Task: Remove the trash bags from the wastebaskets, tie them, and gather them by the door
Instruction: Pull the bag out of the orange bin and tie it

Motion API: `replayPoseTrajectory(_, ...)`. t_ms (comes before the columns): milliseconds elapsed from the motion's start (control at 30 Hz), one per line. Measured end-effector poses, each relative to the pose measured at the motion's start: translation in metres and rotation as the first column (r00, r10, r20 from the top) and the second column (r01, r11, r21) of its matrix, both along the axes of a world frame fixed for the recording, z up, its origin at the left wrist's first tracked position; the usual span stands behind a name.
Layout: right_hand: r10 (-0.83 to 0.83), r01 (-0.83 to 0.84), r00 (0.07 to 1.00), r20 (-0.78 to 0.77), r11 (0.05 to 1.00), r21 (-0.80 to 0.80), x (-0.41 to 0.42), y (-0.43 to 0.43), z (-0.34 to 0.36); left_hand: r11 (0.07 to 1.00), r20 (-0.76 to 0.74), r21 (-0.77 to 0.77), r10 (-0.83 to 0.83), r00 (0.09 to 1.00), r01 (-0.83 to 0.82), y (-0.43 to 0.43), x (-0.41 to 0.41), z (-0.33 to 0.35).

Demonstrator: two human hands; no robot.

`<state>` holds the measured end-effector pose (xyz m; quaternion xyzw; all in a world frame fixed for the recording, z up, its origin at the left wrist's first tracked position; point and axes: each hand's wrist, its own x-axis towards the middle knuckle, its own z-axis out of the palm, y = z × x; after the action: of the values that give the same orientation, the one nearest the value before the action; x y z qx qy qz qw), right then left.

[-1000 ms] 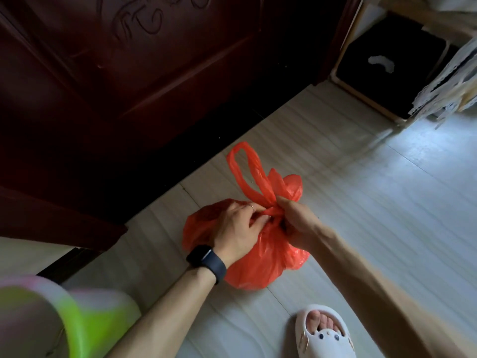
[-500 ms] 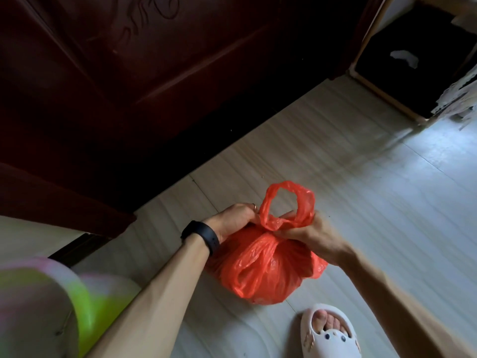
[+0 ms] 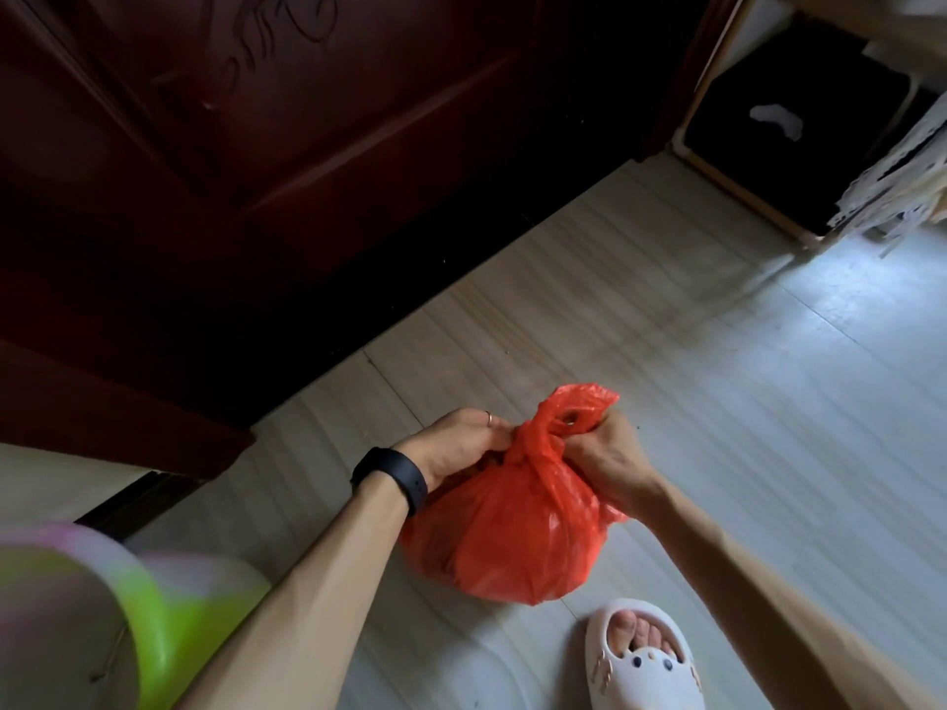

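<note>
Where its neck twists, crinkly red bag (image 3: 517, 545)

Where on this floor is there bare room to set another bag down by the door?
Bare floor runs between the door and the red bag, and wider rightward toward the black box. It is crowded by the slipper, where the left hand and right hand grip the bag's knot.
</note>
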<state>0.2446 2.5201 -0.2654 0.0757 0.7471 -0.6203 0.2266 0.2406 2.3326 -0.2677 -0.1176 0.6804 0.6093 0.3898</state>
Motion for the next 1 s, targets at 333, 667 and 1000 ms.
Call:
replayPoseTrajectory(333, -0.197, 0.511, 0.792, 0.577, 0.732, -0.451, -0.004, -0.016, 0.005, 0.541, -0.666, -0.738, -0.683, 0.301, -0.404, -0.019, 0.019, -0.020)
replayPoseTrajectory(667, -0.003, 0.005, 0.987, 0.163, 1.000, -0.009, 0.018, 0.014, 0.015, 0.363, -0.452, -0.823, -0.884, 0.118, -0.437, -0.078, 0.030, -0.015)
replayPoseTrajectory(1000, -0.278, 0.310, 0.938, 0.208, 0.939, -0.146, 0.002, 0.001, 0.005, 0.620, -0.704, -0.676, -0.383, 0.598, -0.398, -0.028, 0.058, -0.003)
